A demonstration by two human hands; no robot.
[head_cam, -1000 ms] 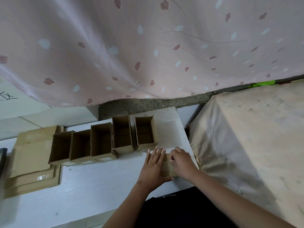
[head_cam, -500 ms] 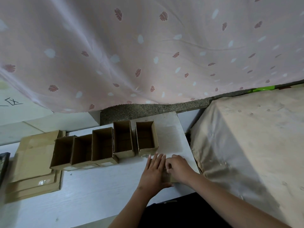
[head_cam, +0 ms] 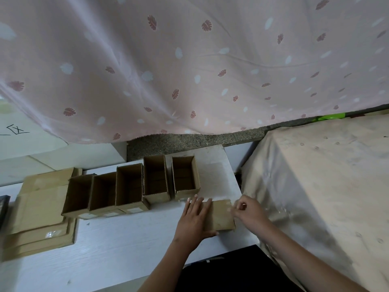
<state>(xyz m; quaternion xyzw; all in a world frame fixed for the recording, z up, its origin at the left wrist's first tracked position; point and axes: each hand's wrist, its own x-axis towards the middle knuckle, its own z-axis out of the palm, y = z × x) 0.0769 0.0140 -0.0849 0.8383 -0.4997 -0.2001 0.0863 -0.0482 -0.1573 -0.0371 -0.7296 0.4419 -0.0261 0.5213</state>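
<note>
A flat brown cardboard piece (head_cam: pixel 222 214) lies on the white table (head_cam: pixel 117 245) near its front right corner. My left hand (head_cam: pixel 194 220) presses flat on the piece's left part with straight fingers. My right hand (head_cam: pixel 247 209) sits at the piece's right edge with fingers curled, thumb and fingertips close together; whether it pinches the edge is unclear. Behind them stands a row of several open cardboard boxes (head_cam: pixel 134 186), the rightmost box (head_cam: pixel 185 177) just beyond my left fingertips.
A stack of flattened cardboard (head_cam: pixel 40 209) lies at the table's left. A pink leaf-print curtain (head_cam: pixel 189 70) hangs behind. A beige cloth-covered surface (head_cam: pixel 326 186) stands right of the table. A dark object (head_cam: pixel 3 207) shows at the left edge.
My right hand has slid off the cardboard piece to its right edge, uncovering more of it. My left hand stays pressed on the left part.
</note>
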